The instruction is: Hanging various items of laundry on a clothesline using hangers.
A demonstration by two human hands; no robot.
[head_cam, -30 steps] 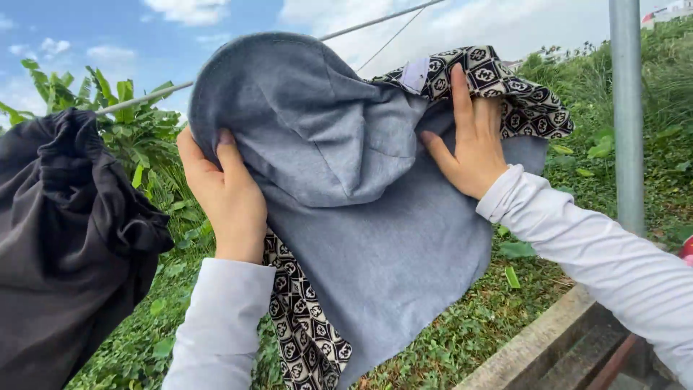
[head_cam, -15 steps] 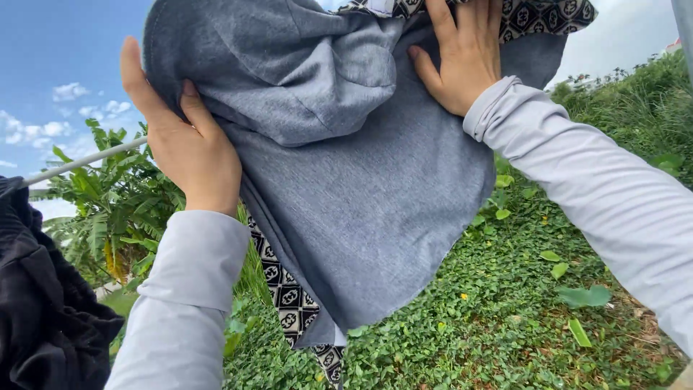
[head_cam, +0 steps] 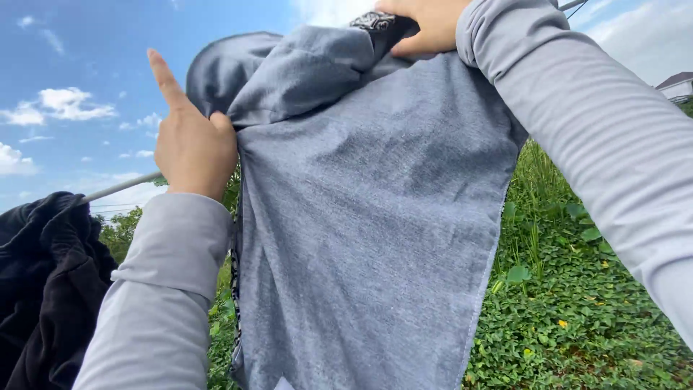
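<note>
A grey cloth garment (head_cam: 368,217) with a black-and-white patterned lining hangs over a clothesline (head_cam: 123,185) in front of me. My left hand (head_cam: 189,141) grips its left top edge with thumb and lower fingers, the index finger pointing up. My right hand (head_cam: 426,25) clutches the top of the cloth at the upper edge of the view, where a bit of the patterned lining (head_cam: 372,20) shows. Both arms wear pale grey long sleeves. The line itself is hidden under the cloth.
A black garment (head_cam: 43,282) hangs bunched on the same line at the far left. Dense green ground plants (head_cam: 577,303) cover the ground below and to the right. Blue sky with clouds is behind. A roof corner (head_cam: 678,83) shows far right.
The cloth now hangs longer and flatter, with the patterned lining mostly covered. My right hand has moved up to the top edge. My left index finger has lifted off the cloth.
</note>
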